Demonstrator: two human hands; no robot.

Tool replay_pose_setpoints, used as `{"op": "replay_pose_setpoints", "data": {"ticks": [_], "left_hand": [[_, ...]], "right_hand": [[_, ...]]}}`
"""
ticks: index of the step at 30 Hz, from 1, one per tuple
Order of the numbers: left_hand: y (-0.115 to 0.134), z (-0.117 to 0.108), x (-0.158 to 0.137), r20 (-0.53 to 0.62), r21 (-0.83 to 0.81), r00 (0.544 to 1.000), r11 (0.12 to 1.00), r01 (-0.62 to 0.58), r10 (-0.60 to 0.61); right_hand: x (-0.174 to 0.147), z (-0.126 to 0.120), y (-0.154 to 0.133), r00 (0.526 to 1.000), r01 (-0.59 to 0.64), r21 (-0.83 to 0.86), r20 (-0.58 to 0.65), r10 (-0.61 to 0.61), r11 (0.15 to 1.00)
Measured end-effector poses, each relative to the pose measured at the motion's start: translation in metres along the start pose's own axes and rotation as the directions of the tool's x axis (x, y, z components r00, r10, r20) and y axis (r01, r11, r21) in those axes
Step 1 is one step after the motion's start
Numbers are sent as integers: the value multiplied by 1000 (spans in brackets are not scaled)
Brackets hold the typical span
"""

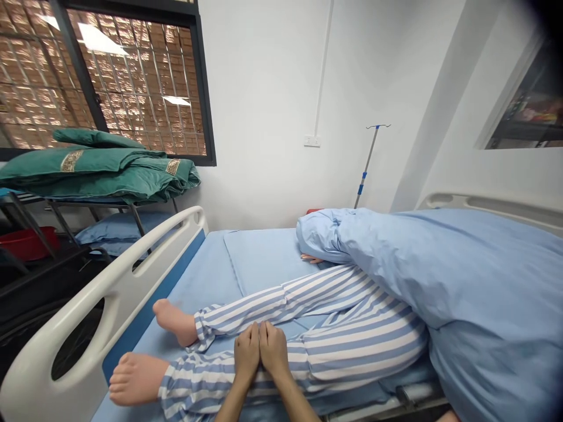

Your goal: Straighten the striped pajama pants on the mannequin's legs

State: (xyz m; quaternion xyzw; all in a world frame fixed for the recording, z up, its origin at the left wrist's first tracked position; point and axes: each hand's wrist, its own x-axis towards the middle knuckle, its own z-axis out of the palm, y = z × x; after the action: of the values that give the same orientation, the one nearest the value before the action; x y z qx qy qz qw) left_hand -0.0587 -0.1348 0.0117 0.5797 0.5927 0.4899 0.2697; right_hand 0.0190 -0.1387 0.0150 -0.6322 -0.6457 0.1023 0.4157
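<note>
My left hand [247, 351] and my right hand [273, 348] lie side by side, thumbs inward, over the lower part of a manikin's near leg [303, 357]. Both are closed, with fingers curled down over the leg; the fingertips are hidden. Blue-and-white striped trousers [360, 346] cover both legs. The bare near foot [138, 378] and far foot [176, 322] stick out of the cuffs toward the footboard. Beyond my hands, the far leg [264, 305] lies stretched on the blue sheet [211, 264]. A blue quilt [396, 258] covers the manikin's upper part; some fingers [311, 258] show under its edge.
A white and blue footboard [118, 287] closes the bed's left end. Folded green bedding [109, 170] lies on a metal-framed bed by the barred window, with a red basin [29, 243] lower down. An IV pole [367, 167] stands behind the bed, near the wall socket [312, 140].
</note>
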Motion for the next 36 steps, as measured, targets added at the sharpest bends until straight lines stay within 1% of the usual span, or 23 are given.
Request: {"op": "replay_pose_setpoints", "data": {"ticks": [2,4,5,6,7,9,11,13,14,16,17,20,22,23,26,29,31,33,36], "left_hand": [[9,-2,6,-18,-92,996,992,86,-88],[24,-5,14,-13,-192,985,967,168,-174],[32,-8,17,-5,-229,983,957,179,-185],[38,-10,19,4,-247,987,956,160,-164],[43,-11,20,12,-241,993,964,115,-115],[43,-11,15,27,-164,1000,986,21,-17],[32,-6,6,77,-33,996,999,-39,42],[15,1,-2,131,103,989,992,-76,62],[7,4,-5,140,161,988,983,-89,67],[-2,8,-6,142,234,987,966,-114,82],[-4,8,-5,138,243,986,962,-121,90],[0,5,-2,141,201,980,965,-166,139],[4,3,-3,126,177,980,969,-175,154],[5,2,-5,119,175,982,970,-169,150],[6,3,-8,122,166,986,977,-133,113],[8,5,-7,120,100,990,991,-85,73],[17,5,-4,89,31,996,999,-23,20],[31,6,1,65,-45,998,999,21,-18],[49,11,4,67,-162,998,987,14,-3]], "right_hand": [[0,1,2,1000,-17,26,3,17,1000],[1,0,3,999,-44,100,-2,44,994],[2,-1,3,998,-60,142,-10,62,988],[3,-2,4,997,-73,183,-21,78,980],[4,-3,5,995,-83,219,-32,92,972],[3,-3,7,993,-86,269,-54,104,959],[2,-1,8,992,-78,295,-71,103,952],[1,1,9,991,-80,303,-75,107,949],[0,1,9,991,-84,304,-70,111,949],[1,1,7,992,-94,295,-58,116,951],[2,-1,6,993,-93,286,-48,112,954],[8,-10,3,999,-39,251,-1,40,967],[12,-18,3,1000,9,238,11,-12,971],[12,-21,5,1000,12,239,7,-15,971],[10,-22,12,1000,-30,253,11,28,967],[4,-17,17,999,-36,227,25,31,973],[3,-16,19,999,-42,223,25,37,974],[4,-16,19,998,-61,263,23,57,963],[6,-18,21,996,-83,353,-2,89,932]]}}
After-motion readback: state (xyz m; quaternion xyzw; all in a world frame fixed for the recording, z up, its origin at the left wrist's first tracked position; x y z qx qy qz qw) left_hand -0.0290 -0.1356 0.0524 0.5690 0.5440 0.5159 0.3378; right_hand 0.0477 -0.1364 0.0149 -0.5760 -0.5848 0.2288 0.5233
